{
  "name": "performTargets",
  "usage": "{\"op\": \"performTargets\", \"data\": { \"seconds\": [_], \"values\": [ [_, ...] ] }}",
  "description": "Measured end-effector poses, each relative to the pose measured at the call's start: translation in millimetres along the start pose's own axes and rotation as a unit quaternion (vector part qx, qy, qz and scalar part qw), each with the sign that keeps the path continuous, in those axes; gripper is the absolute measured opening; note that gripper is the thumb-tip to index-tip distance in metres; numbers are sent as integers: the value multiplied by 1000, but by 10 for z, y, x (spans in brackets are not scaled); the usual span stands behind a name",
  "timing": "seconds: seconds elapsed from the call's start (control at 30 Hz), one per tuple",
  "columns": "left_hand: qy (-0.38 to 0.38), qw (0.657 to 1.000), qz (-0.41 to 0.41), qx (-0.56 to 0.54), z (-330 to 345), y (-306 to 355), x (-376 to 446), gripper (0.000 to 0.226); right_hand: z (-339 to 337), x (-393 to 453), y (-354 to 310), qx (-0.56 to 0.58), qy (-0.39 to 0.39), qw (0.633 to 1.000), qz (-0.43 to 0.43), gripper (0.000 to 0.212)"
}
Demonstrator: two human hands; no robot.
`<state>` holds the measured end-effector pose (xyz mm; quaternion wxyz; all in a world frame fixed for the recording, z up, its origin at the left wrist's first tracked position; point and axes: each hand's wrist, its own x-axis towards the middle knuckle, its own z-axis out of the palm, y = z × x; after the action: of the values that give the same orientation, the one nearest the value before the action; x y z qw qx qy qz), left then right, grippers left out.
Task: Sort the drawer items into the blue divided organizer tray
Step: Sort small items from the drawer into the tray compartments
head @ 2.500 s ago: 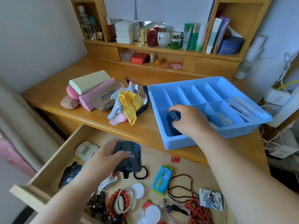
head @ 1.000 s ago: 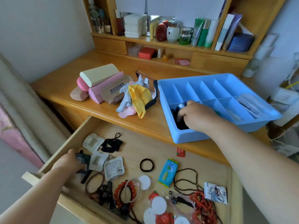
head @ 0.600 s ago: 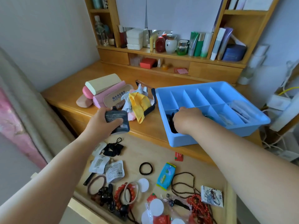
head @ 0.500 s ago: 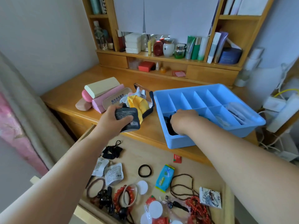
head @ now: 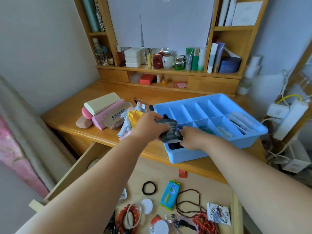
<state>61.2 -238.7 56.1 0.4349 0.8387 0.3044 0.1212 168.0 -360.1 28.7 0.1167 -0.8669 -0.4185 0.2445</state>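
Now left hand [head: 148,126] holds black pouch [head: 168,132] over tray [head: 219,146].

Scene lit evenly by soft daylight; source not seen. Faint shadows cast under blue tray [head: 217,150] on worktop [head: 104,132]. No glare noted. Strong wide-angle bending seen at edges. Slight blur throughout; forearms near lens softened.

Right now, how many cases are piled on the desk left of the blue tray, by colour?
Cream case: 1
Pink: 2, oval case and long case
Tan case: 1
Peach case: 1
Total: 5
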Motion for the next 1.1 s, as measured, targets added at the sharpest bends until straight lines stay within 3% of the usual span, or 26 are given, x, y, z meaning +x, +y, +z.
{"op": "performTargets", "data": {
  "seconds": [0.13, 0.23, 0.3, 0.37, 0.43, 0.57, 0.7, 0.87, 0.97, 1.03, 1.1],
  "values": [
    [-38, 993, -5, 109, 11, 11, 49, 19, -30, -14, 25, 51, -4, 998, -37, 43],
    [-58, 979, 16, 194, 89, 142, 120, 21, -34, -24, 32, 56, -6, 998, -41, 30],
    [-82, 968, 18, 237, 165, 213, 153, 34, -34, -24, 33, 49, -8, 998, -50, 15],
    [-92, 953, 15, 290, 263, 222, 164, 44, -33, -18, 37, 30, -5, 998, -60, 12],
    [-72, 929, 24, 363, 359, 198, 152, 41, -18, -17, 53, 25, 7, 998, -65, 25],
    [-63, 910, 51, 406, 384, 168, 172, 17, 49, -29, 115, 74, 110, 987, -88, 35],
    [-112, 897, 48, 425, 326, 185, 244, 22, 85, -12, 143, 95, 218, 969, -62, 42],
    [-103, 854, 47, 507, 445, 281, 280, 25, 67, 73, 25, 56, 253, 966, -26, 16],
    [-61, 824, 81, 557, 542, 239, 198, 16, 59, 84, -31, 5, 241, 971, -2, 18],
    [-49, 850, 101, 515, 510, 199, 178, 10, 51, 63, 23, 42, 232, 972, -15, 14],
    [-47, 914, 106, 389, 348, 142, 158, 25, 66, 7, 102, 141, 243, 959, -27, 27]
  ]
}}
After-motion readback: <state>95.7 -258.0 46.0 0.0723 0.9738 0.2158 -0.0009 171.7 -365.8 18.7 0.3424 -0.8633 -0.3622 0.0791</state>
